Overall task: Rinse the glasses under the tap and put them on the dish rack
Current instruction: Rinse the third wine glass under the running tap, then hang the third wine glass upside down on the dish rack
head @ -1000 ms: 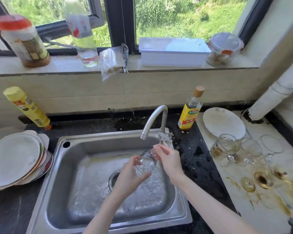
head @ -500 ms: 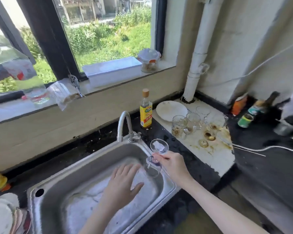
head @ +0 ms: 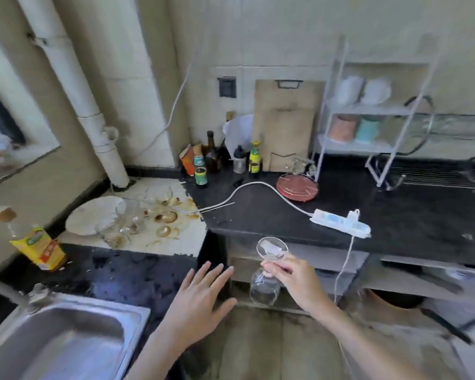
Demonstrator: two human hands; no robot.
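Clear glass first: my right hand pinches a stemmed glass by its stem, upside down, so the round foot sits above my fingers and the bowl hangs below them. I hold it in the air over the floor, just past the corner of the black counter, touching nothing else. My left hand is spread flat beside it with the fingers straight and apart, holding nothing, near the counter's edge.

At the lower left I see a corner of the steel sink. Further back on the left, on a stained pale patch of worktop, more glasses stand close together just beside a white plate. A yellow-labelled bottle stands near them, blurred.

On the far right of the counter stands the white wire dish rack, with plates on its upper shelf and cups below, well apart from the glass in my hand. Between them a white power strip lies on the counter.
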